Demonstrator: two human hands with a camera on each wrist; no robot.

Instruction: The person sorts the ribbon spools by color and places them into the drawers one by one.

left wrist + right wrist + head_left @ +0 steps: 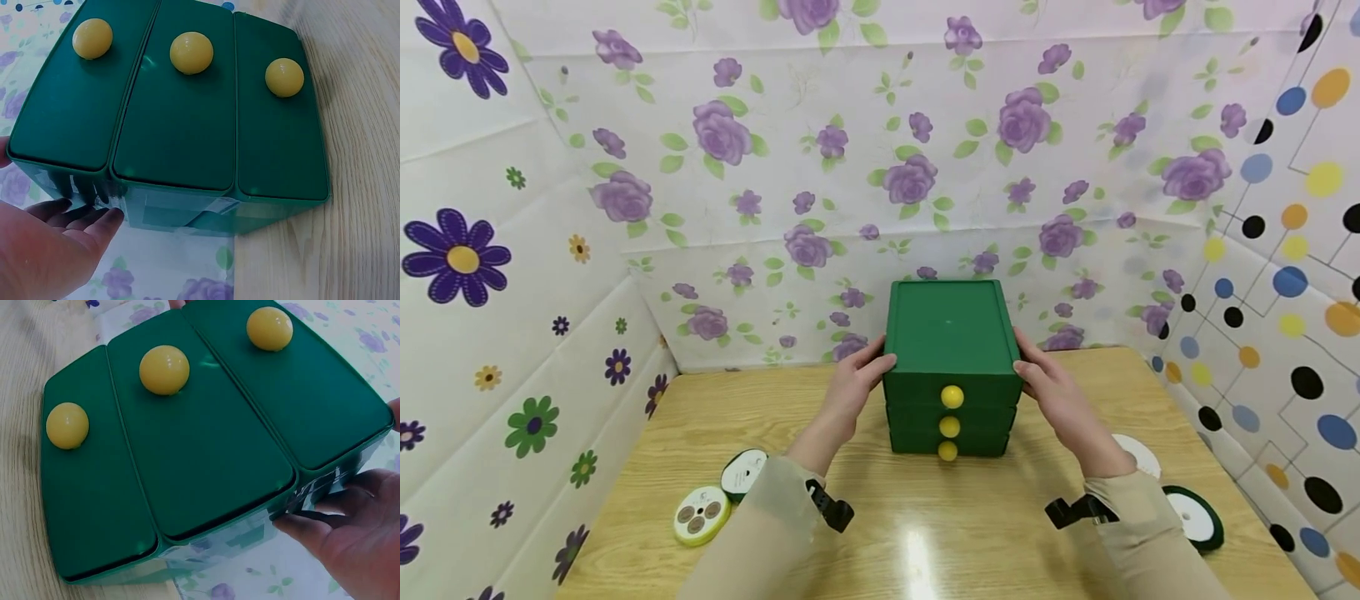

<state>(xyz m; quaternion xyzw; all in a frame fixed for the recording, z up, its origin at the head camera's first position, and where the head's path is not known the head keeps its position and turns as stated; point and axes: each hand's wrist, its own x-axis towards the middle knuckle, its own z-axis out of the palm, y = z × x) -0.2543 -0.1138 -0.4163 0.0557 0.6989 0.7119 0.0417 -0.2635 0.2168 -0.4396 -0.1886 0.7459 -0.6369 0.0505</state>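
Observation:
A green three-drawer box [951, 329] with a round yellow knob on each drawer stands on the table, drawers towards me. My left hand [850, 383] holds its left side, thumb at the top edge near the front corner. On the opposite side, my right hand [1051, 390] holds the box in the same way. The left wrist view shows the fingers [94, 228] against the side wall of the upper drawers. In the right wrist view, the other hand's fingers [306, 531] touch the side wall too. All three drawers sit closed.
Left on the wooden table [880, 533] lie a yellow-rimmed spool [702, 515] and a dark green spool with a white face [745, 472], partly behind my sleeve. To the right are a white disc-like spool [1138, 454] and a dark green spool [1195, 518]. A flowered cloth [820, 167] hangs behind.

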